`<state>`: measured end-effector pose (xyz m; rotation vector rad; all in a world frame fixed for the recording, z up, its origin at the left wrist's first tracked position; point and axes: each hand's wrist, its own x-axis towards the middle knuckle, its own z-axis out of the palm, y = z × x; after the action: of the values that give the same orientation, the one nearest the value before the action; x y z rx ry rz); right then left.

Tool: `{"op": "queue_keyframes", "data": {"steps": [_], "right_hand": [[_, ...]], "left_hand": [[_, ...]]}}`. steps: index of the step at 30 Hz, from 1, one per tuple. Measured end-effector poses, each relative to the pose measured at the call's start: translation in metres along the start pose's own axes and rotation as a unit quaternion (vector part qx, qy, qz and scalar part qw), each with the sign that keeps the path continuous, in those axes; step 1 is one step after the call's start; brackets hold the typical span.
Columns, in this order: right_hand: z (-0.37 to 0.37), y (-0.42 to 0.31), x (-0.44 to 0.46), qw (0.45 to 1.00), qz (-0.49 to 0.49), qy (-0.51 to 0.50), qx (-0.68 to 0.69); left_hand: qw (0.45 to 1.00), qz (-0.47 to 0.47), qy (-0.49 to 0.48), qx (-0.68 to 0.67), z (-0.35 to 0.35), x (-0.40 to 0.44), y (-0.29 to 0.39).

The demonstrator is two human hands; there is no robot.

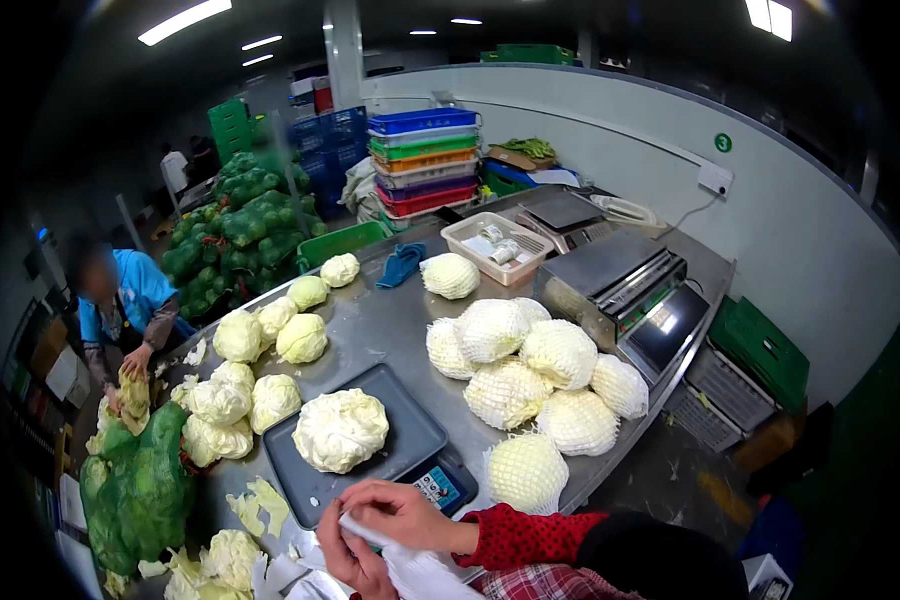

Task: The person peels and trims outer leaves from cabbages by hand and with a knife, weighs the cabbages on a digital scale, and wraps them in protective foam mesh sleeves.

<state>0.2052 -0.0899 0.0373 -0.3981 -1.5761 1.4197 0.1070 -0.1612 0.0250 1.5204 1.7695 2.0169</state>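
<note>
white material (425, 575), thin and crumpled, lies closest, bunched between the person's two hands at the near edge of the view. the right hand (410, 515), in a red dotted sleeve (525, 530), has its fingers drawn together on it; the left hand (350, 560), just below, is curled nearly closed around the same piece.

just beyond the fingers is a grey scale (315, 490), with one bare, pale cabbage (341, 430) sitting on its platform, touched by neither hand. to the right of the scale, cabbages in white netting (510, 393) are grouped on the metal table (390, 335). to the left, unwrapped cabbages (273, 403) lie near loose leaves (260, 505) and a full green net bag (150, 490).

further out are a blue cloth (402, 265), a pale basket (460, 238) with rolls inside, and a metal machine (605, 275). across the table a co-worker in blue (142, 280) has both hands on a leafy head (134, 398). behind stand stacked colored crates (425, 160) and heaped green sacks (250, 215).
</note>
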Motion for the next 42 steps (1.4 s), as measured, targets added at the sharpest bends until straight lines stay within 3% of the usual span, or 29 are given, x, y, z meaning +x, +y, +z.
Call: {"op": "queue_keyframes", "data": {"steps": [2, 6, 8, 9, 10, 12, 13, 14, 16, 19, 22, 24, 25, 26, 27, 28, 30, 31, 32, 34, 36, 38, 40, 42], "right_hand": [[0.001, 0.006, -0.001, 0.996, 0.033, 0.072, 0.033], [0.001, -0.001, 0.000, 0.992, -0.002, 0.127, 0.008], [0.002, 0.001, 0.000, 0.989, 0.005, 0.141, 0.030], [0.002, 0.002, -0.002, 0.984, 0.069, 0.145, 0.074], [0.003, 0.004, -0.004, 0.973, 0.133, 0.152, 0.113], [0.006, 0.005, -0.005, 0.972, 0.146, 0.128, 0.128], [0.007, 0.004, -0.004, 0.981, 0.098, 0.136, 0.101], [0.008, 0.003, -0.002, 0.985, 0.048, 0.146, 0.074], [0.006, -0.001, 0.001, 0.989, 0.038, 0.130, 0.054], [0.010, -0.002, -0.002, 0.985, 0.061, 0.137, 0.089], [0.004, 0.005, -0.003, 0.969, 0.152, 0.157, 0.113], [0.005, 0.002, -0.001, 0.961, 0.158, 0.182, 0.134], [-0.001, 0.005, -0.003, 0.956, 0.170, 0.166, 0.170], [-0.009, 0.012, -0.003, 0.950, 0.181, 0.149, 0.206], [-0.017, 0.023, 0.005, 0.977, 0.096, 0.161, 0.105], [-0.027, 0.022, 0.001, 0.976, 0.097, 0.162, 0.105], [-0.031, -0.021, 0.009, 0.947, 0.228, 0.113, 0.194], [-0.047, 0.024, 0.002, 0.957, 0.208, 0.024, 0.198], [-0.037, -0.020, 0.001, 0.956, 0.211, -0.145, 0.144], [-0.070, 0.003, -0.015, 0.896, 0.297, -0.249, 0.218], [-0.082, -0.005, -0.016, 0.902, 0.272, -0.225, 0.248], [-0.098, -0.008, -0.011, 0.928, 0.182, -0.124, 0.302], [-0.113, -0.006, -0.003, 0.889, 0.133, -0.094, 0.427], [-0.112, 0.006, -0.005, 0.856, 0.116, -0.085, 0.496]], "left_hand": [[0.995, -0.019, -0.049, -0.082, 0.002, -0.005, -0.003], [0.998, 0.053, -0.023, 0.024, 0.002, 0.000, 0.008], [0.994, 0.109, 0.009, -0.002, -0.001, 0.003, 0.005], [0.992, 0.123, 0.007, -0.014, -0.004, 0.004, 0.002], [0.994, 0.111, -0.011, -0.009, -0.006, 0.007, 0.002], [0.998, -0.041, -0.009, -0.037, -0.004, 0.012, 0.021], [0.998, -0.046, 0.002, -0.031, -0.003, 0.010, 0.018], [0.999, -0.022, -0.028, -0.038, -0.002, 0.008, 0.012], [0.997, 0.002, -0.057, -0.045, -0.001, 0.006, 0.009], [0.990, 0.142, -0.001, -0.019, -0.005, 0.004, 0.013], [0.984, 0.168, 0.019, -0.046, -0.014, 0.012, 0.018], [0.983, 0.169, 0.022, -0.061, -0.011, 0.009, 0.020], [0.984, 0.007, 0.043, -0.174, -0.006, 0.003, 0.021], [0.946, -0.155, 0.063, -0.279, -0.004, 0.000, 0.022], [0.938, -0.162, 0.057, -0.302, -0.002, 0.007, 0.020], [0.938, -0.163, 0.057, -0.301, 0.001, 0.014, 0.021], [0.859, -0.267, 0.084, -0.429, 0.007, 0.028, 0.022], [0.835, -0.285, 0.064, -0.466, 0.006, 0.037, 0.025], [0.835, -0.285, 0.063, -0.465, 0.004, 0.043, 0.025], [0.812, -0.317, 0.012, -0.490, 0.000, 0.053, 0.022], [0.800, -0.311, -0.041, -0.511, -0.002, 0.044, 0.005], [0.716, -0.366, -0.300, -0.513, -0.003, 0.022, -0.018], [0.678, -0.417, -0.387, -0.465, 0.003, 0.000, -0.003], [0.736, -0.369, -0.404, -0.399, -0.005, -0.003, -0.032]]}}
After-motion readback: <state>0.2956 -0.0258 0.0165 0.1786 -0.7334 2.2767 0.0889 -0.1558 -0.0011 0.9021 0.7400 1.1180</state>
